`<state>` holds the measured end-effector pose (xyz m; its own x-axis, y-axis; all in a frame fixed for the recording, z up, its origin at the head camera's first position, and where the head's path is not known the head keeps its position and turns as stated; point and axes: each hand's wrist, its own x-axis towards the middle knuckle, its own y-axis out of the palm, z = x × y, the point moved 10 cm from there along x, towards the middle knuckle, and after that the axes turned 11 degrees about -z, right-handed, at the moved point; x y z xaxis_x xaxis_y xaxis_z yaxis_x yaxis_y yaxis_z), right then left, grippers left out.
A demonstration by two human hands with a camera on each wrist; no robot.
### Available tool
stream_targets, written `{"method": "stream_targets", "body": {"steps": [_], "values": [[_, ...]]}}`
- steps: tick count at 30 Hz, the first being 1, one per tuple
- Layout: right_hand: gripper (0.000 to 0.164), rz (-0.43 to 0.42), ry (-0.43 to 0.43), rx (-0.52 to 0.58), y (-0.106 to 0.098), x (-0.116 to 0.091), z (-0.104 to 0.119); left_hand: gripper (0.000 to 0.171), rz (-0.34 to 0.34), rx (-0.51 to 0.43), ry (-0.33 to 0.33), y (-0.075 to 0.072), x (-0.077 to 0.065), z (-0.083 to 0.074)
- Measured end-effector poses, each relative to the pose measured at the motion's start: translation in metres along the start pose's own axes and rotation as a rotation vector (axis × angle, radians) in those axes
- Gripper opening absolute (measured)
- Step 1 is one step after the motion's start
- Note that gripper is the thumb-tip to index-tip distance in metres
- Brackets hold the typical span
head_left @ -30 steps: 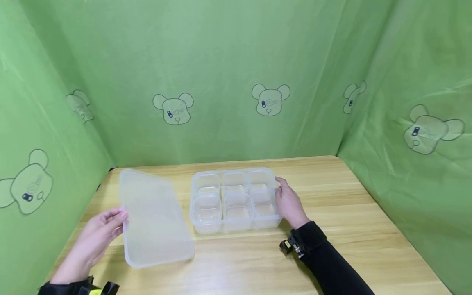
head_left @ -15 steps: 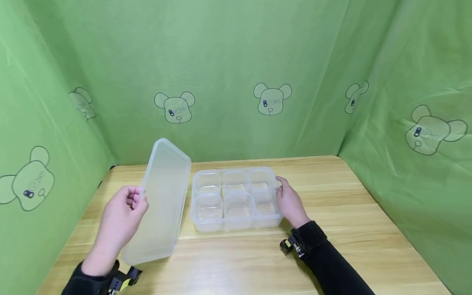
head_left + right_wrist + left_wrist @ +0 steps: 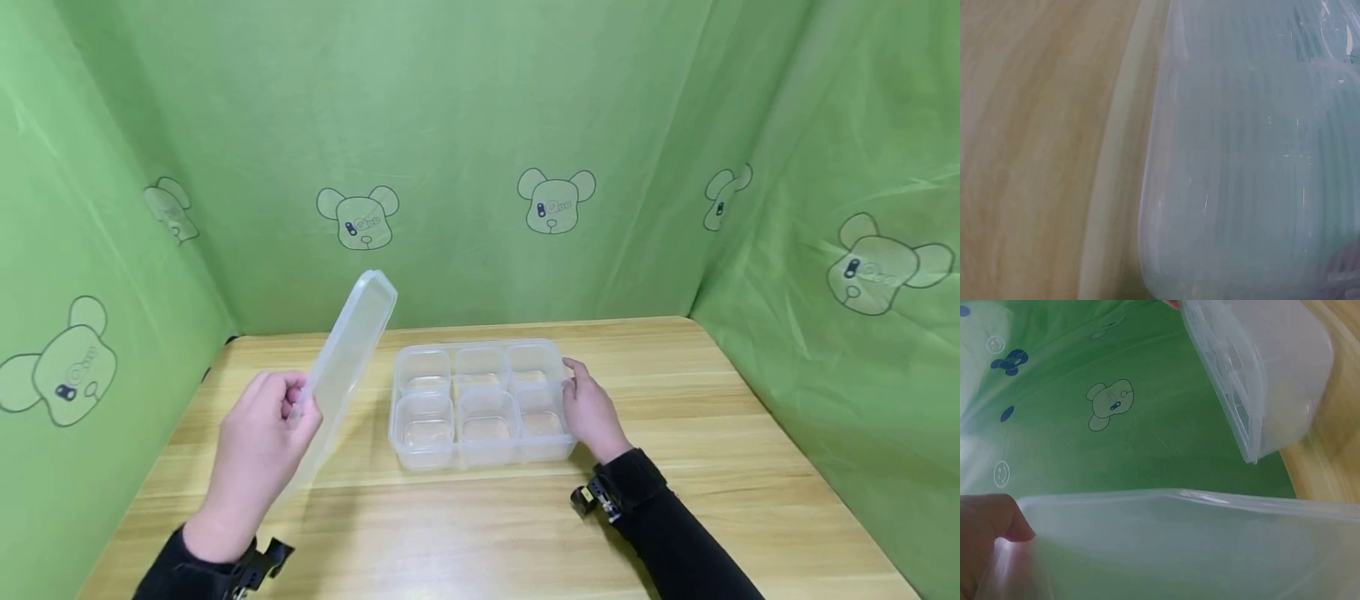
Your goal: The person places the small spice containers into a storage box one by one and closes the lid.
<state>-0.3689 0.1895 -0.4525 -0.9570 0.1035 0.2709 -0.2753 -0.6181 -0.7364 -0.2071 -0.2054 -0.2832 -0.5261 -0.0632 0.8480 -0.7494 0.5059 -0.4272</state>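
Observation:
My left hand [image 3: 258, 454] pinches the long edge of a translucent plastic lid [image 3: 348, 350]. The lid is held up off the table, steeply tilted and nearly edge-on in the head view. In the left wrist view, my thumb presses over the rim of the lid [image 3: 1179, 550]. To its right stands a clear plastic storage box [image 3: 480, 457], uncovered, with several small square compartments [image 3: 486, 429] inside. My right hand [image 3: 592, 412] grips the box's right end at the rim; its hidden fingers cannot be made out. The box's wall [image 3: 1241, 175] fills much of the right wrist view.
The box rests on a light wooden table [image 3: 675, 500]. A green curtain [image 3: 450, 125] with printed bear heads encloses the table at the back and both sides. Both wrists wear black bands with small cameras [image 3: 600, 496].
My left hand has moved right and turned the lid from facing the camera to nearly edge-on, its far end rising. The right hand and the box have stayed in place.

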Motion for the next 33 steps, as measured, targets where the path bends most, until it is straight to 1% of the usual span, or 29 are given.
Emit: {"method": "stream_targets", "body": {"steps": [5,9,14,16,19,24,28,33], "values": [[0.047,-0.001,-0.009,-0.004,0.0,0.0,0.002,0.018,-0.05,-0.035,0.196,0.005,0.004,-0.021],[0.047,-0.001,-0.013,-0.009,0.0,0.0,0.001,0.02,-0.072,-0.065,0.294,0.011,0.005,-0.036],[0.047,0.007,-0.004,-0.008,0.002,0.0,0.0,0.019,-0.133,-0.1,0.411,0.017,0.004,-0.054],[0.047,0.007,-0.002,-0.007,0.002,0.0,0.001,0.019,-0.148,-0.109,0.458,0.022,0.002,-0.06],[0.047,0.001,-0.005,-0.01,0.002,0.0,0.001,0.019,-0.131,-0.11,0.514,0.034,-0.002,-0.069],[0.047,-0.013,-0.019,-0.019,0.0,0.001,0.001,0.022,-0.061,-0.11,0.607,0.061,-0.012,-0.082],[0.047,-0.015,-0.019,-0.023,-0.001,0.001,0.002,0.025,-0.041,-0.117,0.693,0.08,-0.028,-0.088],[0.046,-0.009,-0.012,-0.024,0.0,0.001,0.001,0.025,-0.02,-0.107,0.8,0.096,-0.049,-0.093]]}}
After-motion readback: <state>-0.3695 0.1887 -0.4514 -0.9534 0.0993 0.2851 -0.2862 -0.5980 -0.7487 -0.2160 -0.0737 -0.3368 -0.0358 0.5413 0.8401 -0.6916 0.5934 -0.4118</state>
